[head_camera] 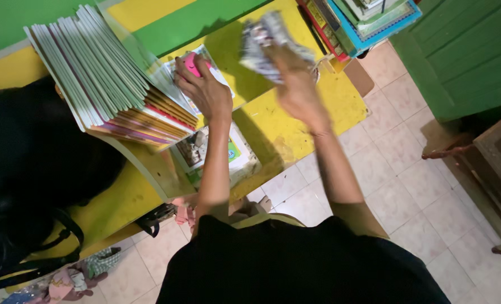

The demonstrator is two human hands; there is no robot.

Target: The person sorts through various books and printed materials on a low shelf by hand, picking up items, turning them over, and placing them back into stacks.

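Note:
My left hand (205, 90) grips a small pink object (192, 63) and rests on a thin picture booklet (174, 76) lying on the yellow tabletop (284, 129). It sits just right of a fanned stack of thin books (104, 79). My right hand (298, 90) is raised over the table and closed on a crumpled grey-and-white patterned wad (267, 42), cloth or paper, which is blurred. The two hands are about a hand's width apart.
Another picture book (211, 152) lies on a lower shelf under the tabletop. A black bag (31, 169) fills the left side. A second pile of books (363, 22) sits at the table's far right. A green door (464, 50) and dark wooden furniture (487, 163) stand on the tiled floor (408, 186).

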